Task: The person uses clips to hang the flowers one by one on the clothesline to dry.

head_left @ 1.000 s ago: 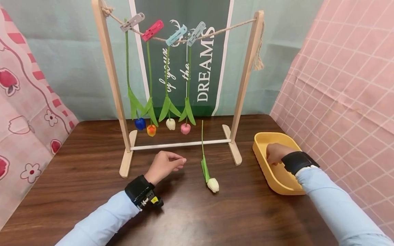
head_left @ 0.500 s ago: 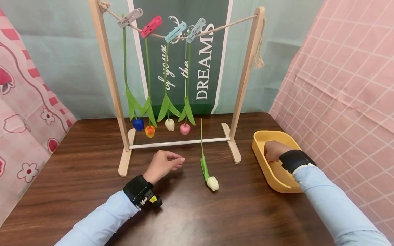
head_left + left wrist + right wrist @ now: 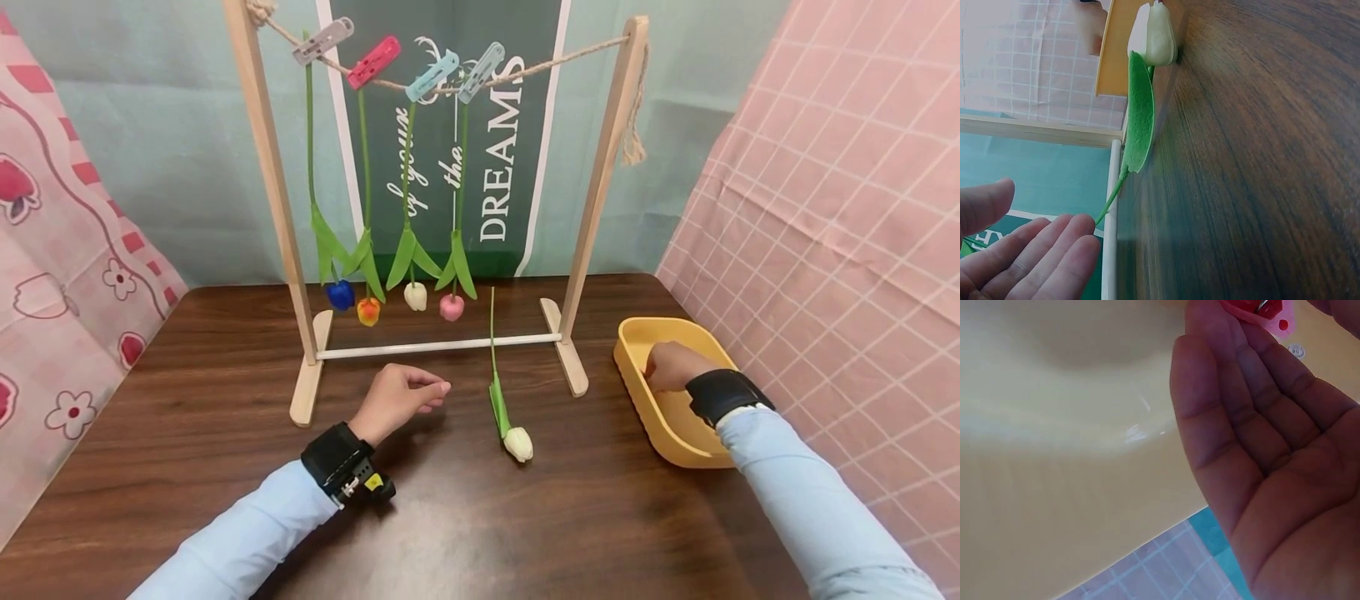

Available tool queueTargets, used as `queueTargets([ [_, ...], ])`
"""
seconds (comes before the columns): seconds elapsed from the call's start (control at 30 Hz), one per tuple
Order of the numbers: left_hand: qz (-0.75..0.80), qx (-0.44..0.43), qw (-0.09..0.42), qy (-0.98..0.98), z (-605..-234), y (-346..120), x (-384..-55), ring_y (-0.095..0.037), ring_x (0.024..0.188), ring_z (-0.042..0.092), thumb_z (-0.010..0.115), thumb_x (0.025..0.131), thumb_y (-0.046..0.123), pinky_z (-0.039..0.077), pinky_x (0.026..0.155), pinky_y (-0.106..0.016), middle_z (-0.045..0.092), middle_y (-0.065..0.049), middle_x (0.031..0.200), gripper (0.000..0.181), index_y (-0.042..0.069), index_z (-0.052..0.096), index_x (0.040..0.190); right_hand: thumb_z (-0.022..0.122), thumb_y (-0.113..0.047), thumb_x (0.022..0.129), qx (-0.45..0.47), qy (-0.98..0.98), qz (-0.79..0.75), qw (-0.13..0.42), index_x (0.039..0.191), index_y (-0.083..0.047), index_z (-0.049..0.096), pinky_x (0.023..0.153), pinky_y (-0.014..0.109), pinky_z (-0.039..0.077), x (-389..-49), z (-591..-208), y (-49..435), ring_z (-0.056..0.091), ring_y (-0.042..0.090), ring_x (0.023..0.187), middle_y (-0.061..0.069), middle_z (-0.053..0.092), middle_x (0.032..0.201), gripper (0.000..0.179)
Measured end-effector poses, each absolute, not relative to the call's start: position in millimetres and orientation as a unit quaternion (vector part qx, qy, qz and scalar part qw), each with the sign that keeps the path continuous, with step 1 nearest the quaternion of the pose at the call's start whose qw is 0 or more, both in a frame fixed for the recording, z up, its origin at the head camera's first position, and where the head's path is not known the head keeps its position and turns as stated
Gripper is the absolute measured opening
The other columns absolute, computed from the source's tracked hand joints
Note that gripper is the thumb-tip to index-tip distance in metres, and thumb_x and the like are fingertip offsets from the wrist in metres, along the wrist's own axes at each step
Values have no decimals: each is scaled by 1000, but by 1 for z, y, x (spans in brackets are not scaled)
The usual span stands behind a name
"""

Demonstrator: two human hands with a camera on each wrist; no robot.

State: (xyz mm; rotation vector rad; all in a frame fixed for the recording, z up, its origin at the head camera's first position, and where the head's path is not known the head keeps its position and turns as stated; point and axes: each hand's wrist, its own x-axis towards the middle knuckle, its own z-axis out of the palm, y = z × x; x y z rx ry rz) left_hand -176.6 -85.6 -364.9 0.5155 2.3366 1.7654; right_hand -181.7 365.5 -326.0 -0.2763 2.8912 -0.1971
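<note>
My left hand (image 3: 399, 400) is just above the table, fingers loosely bent with nothing between them. A white artificial tulip (image 3: 517, 444) lies to its right, stem pointing back across the white bar. The left wrist view shows the thumb apart from the fingers (image 3: 1054, 259), and the tulip's green leaf (image 3: 1141, 115) beyond them. My right hand (image 3: 675, 367) is down inside the yellow basin (image 3: 671, 450). A pink-red clothespin (image 3: 1266, 312) with a metal spring sits at its fingertips, between fingers and thumb; the top of the grip is cut off in the right wrist view.
A wooden rack (image 3: 600, 192) stands behind, with a rope (image 3: 558, 65) strung across it. Grey, red and blue clothespins hold hanging tulips: blue (image 3: 341, 295), orange (image 3: 368, 312), white (image 3: 415, 297) and pink (image 3: 452, 307). A white bar (image 3: 442, 346) joins the rack's feet.
The right hand stays in the basin with only small movements. The left hand and the lying tulip keep their places; the head view shifts slightly.
</note>
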Motion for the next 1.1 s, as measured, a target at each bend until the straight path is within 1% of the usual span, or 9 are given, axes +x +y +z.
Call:
queueTargets([
  [0.07, 591, 173, 85, 783, -364, -86, -177, -32, 80, 71, 74, 88, 18, 58, 70, -41, 73, -15, 86, 25, -5, 74, 97, 72, -8, 70, -95, 988, -64, 107, 74, -2, 72, 56, 31, 45, -179, -323, 366, 52, 18, 61, 1, 63, 68, 8],
  [0.17, 591, 172, 87, 783, -364, -86, -177, -32, 80, 71, 74, 88, 19, 58, 70, -41, 73, -15, 86, 25, -5, 74, 98, 77, -13, 71, -92, 989, -68, 97, 74, -1, 71, 56, 31, 44, -174, -318, 368, 51, 18, 61, 1, 62, 69, 14],
  [0.3, 589, 170, 88, 785, -363, -84, -177, -32, 80, 71, 75, 88, 19, 58, 70, -40, 73, -14, 86, 26, -4, 74, 98, 79, -16, 72, -97, 989, -80, 77, 73, -4, 70, 56, 30, 41, -170, -310, 373, 49, 16, 61, -1, 59, 67, 15],
  [0.4, 587, 169, 90, 786, -363, -83, -178, -31, 80, 71, 75, 88, 20, 58, 70, -38, 73, -15, 86, 26, -4, 74, 97, 79, -16, 73, -101, 989, -87, 57, 74, -4, 71, 59, 31, 43, -166, -304, 377, 51, 16, 63, 0, 63, 69, 14],
  [0.57, 588, 171, 95, 785, -360, -80, -179, -32, 81, 71, 74, 88, 19, 58, 71, -39, 72, -17, 88, 25, -4, 74, 98, 79, -19, 76, -73, 992, -97, 32, 83, 1, 73, 65, 37, 48, -157, -295, 381, 58, 21, 71, 5, 68, 77, 22],
  [0.67, 586, 170, 95, 786, -359, -77, -181, -33, 82, 71, 74, 89, 18, 58, 71, -40, 72, -16, 88, 24, -4, 74, 98, 78, -19, 78, -61, 992, -109, 20, 88, 4, 72, 65, 38, 49, -151, -288, 381, 59, 22, 72, 7, 68, 79, 26],
  [0.87, 583, 165, 89, 791, -356, -69, -188, -33, 82, 71, 74, 88, 19, 58, 72, -39, 73, -14, 85, 23, -2, 74, 97, 76, -15, 80, -58, 989, -135, -20, 96, 7, 70, 63, 34, 49, -139, -276, 375, 61, 20, 72, 6, 69, 80, 28],
  [0.93, 584, 161, 91, 790, -354, -66, -191, -34, 83, 71, 74, 88, 20, 58, 72, -38, 73, -14, 86, 24, -2, 74, 97, 75, -15, 81, -62, 988, -133, -40, 97, 8, 70, 63, 33, 49, -135, -272, 372, 61, 19, 71, 5, 69, 79, 28],
  [1.1, 596, 159, 105, 780, -353, -57, -200, -35, 86, 70, 74, 88, 18, 58, 72, -36, 71, -22, 93, 25, -4, 73, 100, 74, -15, 83, -71, 986, -122, -91, 100, 7, 70, 61, 34, 47, -125, -262, 363, 61, 20, 69, 5, 69, 77, 28],
])
